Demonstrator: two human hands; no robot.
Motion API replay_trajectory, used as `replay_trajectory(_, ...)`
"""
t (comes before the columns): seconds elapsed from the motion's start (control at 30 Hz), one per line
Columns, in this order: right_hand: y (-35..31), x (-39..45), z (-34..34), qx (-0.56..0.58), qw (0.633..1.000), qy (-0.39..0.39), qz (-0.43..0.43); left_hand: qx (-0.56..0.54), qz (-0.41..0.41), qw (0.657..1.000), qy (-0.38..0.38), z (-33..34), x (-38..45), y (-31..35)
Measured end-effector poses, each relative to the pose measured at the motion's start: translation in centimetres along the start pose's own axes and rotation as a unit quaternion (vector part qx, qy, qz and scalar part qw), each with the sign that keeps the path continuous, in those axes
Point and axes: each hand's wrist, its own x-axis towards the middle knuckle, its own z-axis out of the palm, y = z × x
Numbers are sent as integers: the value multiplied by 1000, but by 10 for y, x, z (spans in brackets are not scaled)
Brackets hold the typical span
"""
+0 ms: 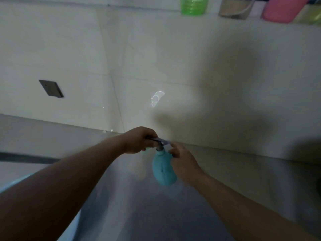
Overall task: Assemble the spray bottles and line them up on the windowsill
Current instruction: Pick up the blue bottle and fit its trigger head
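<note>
Near centre, the left hand (139, 140) is closed on the grey spray head (160, 142); the right hand (182, 162) grips the teal bottle (163, 171), which looks light, slick; hold its body.

Your left hand (139, 140) closes on the grey sprayer (159, 142) atop a teal bottle (164, 171) — your right hand (184, 164) holds the bottle's side; green (193, 6), clear (234, 7) and pink (283, 8) bottles line the windowsill (139, 5) above.

Two hands (139, 140) (182, 162), one teal bottle (164, 171), four containers (194, 6) (234, 9) (283, 9) (311, 14) on the sill.
</note>
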Motion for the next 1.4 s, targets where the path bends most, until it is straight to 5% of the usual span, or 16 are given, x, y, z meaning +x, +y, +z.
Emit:
replay_trajectory(0.1, 9, -7, -25, 74, 997, 6, -23, -39, 35, 997, 55, -23, 19, 35)
replay_trajectory(0.3, -1, -2, -90, 35, 977, 183, -105, -140, 83, 982, 97, -60, 56, 131)
replay_trajectory(0.47, -32, 7, -172, 79, 944, 294, -129, -324, 131, 923, 160, -70, 82, 220)
replay_trajectory(0.67, -75, 7, -287, 87, 896, 398, -176, -401, 183, 874, 203, -44, 115, 312)
replay_trajectory(0.97, -130, 16, -456, 44, 819, 524, -231, -248, 301, 914, 108, -16, 168, 432)
replay_trajectory(1.4, -104, 63, -567, -39, 859, 508, -45, -179, 300, 936, 51, 7, 229, 520)
